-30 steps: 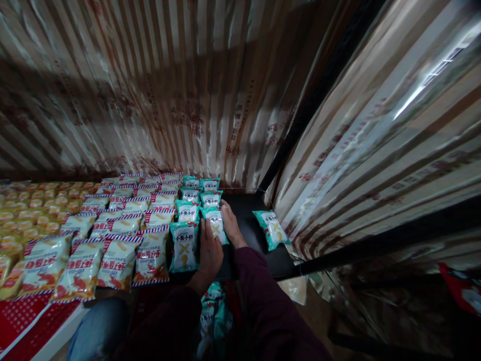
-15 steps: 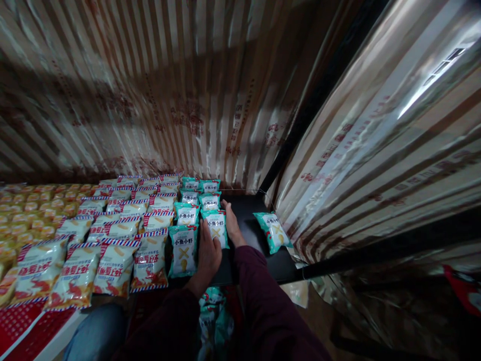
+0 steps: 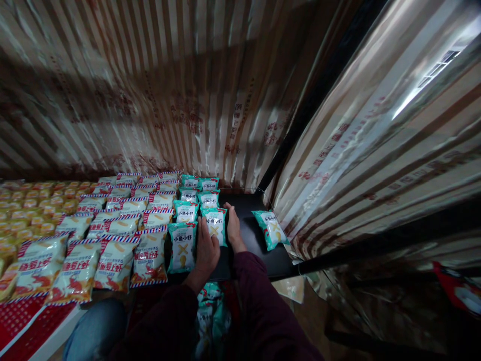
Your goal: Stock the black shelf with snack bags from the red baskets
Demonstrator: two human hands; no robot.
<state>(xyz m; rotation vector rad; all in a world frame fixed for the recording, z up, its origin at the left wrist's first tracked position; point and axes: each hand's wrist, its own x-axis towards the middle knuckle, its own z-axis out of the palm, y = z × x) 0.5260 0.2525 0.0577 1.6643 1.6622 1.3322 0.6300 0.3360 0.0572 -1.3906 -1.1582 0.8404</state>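
Note:
A teal and white snack bag [image 3: 217, 229] stands between my two hands on a black shelf [image 3: 246, 210]. My left hand [image 3: 207, 248] lies along its left edge, fingers straight and together, thumb over the lower front. On the other side, my right hand [image 3: 234, 228] is held upright with fingers stretched out, close to the bag's right edge. Another teal bag [image 3: 182, 246] is left of my left hand. More teal bags [image 3: 187, 211] form two columns behind. One teal bag [image 3: 270, 229] leans alone at the shelf's right end.
Rows of white and orange snack bags [image 3: 149, 255] with striped edges fill the left side. Beyond them sit many small yellow packs [image 3: 32, 213]. Below the shelf are more teal bags [image 3: 212, 316]. A black post [image 3: 280, 160] and striped sheeting [image 3: 158, 100] border the shelf.
My right hand has shifted slightly away from the bag's right edge. My left hand stays against the left edge. The whole view has shifted slightly.

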